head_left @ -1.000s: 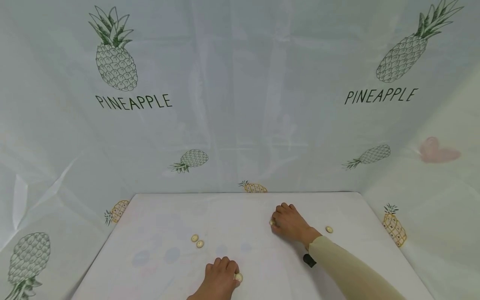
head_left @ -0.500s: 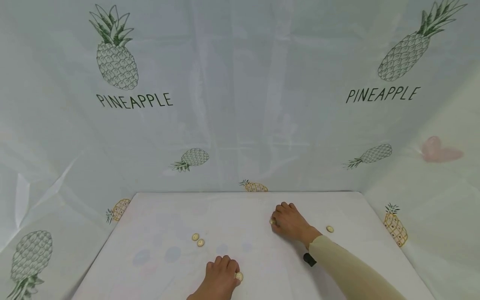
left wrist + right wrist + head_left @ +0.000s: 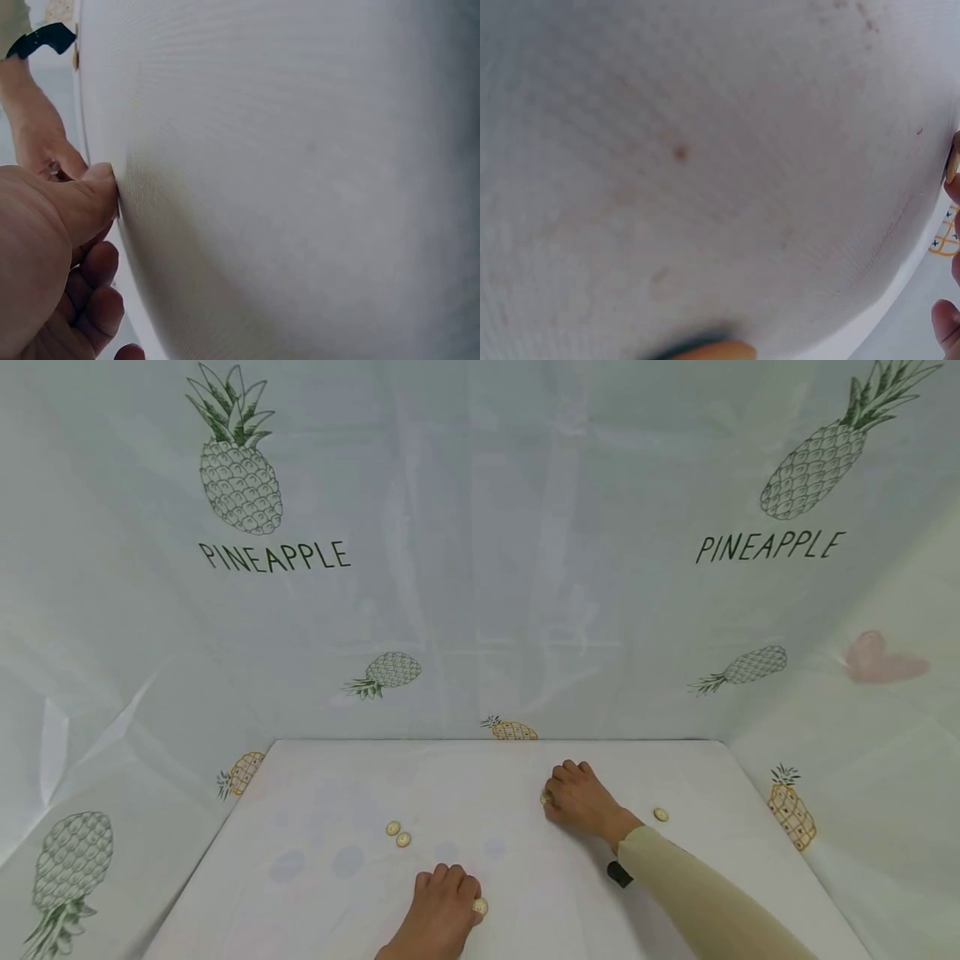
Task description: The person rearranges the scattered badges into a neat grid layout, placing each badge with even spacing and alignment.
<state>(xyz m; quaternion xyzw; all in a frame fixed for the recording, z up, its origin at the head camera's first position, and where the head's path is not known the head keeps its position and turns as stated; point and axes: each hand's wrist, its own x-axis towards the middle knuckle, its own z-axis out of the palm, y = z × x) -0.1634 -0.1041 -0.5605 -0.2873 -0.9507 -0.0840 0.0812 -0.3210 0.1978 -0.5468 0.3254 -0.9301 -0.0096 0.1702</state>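
Observation:
Near the front middle of the table, my left hand pinches a small round cream disc at its thumb side. In the left wrist view its thumb presses down at the cloth, other fingers curled behind. Farther back and to the right, my right hand holds another cream disc between thumb and fingers. That disc's tan edge stands against the cloth at the right of the right wrist view, and the palm is out of sight there.
Two discs lie side by side, a far one and a nearer one, left of centre. One more disc lies right of my right wrist. A black band hangs below the sleeve. Pineapple-printed sheeting encloses the white table.
Both hands stay in place, each holding its disc. The whole head view has shifted slightly upward and to the right; the loose discs keep their places on the table.

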